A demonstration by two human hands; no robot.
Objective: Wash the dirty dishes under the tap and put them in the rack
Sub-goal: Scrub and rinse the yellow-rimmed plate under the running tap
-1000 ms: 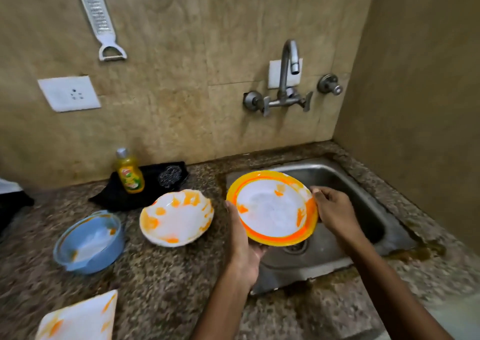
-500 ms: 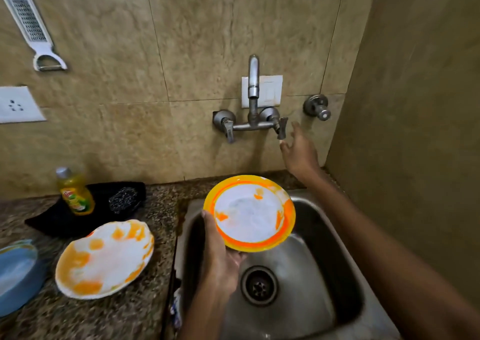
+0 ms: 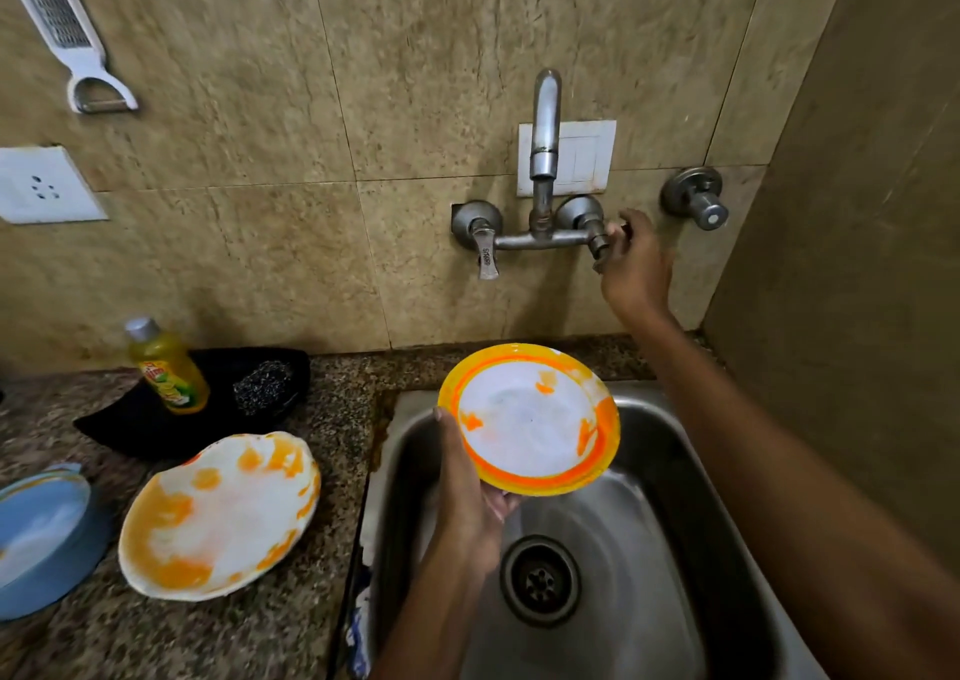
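Left hand (image 3: pixel 462 497): fingers curled under the orange-rimmed plate (image 3: pixel 530 419), gripping its edge above the steel sink (image 3: pixel 675 549).
Right hand (image 3: pixel 634 264): fingers closed around the tap handle (image 3: pixel 600 248).
Scalloped plate (image 3: pixel 218 516): orange-smeared, on the surface (image 3: pixel 234 638).

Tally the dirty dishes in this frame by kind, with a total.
Orange-rimmed plate, held over the sink by the left hand: 1
Orange-stained white plate on the counter: 1
Blue bowl at the left edge: 1
Total: 3
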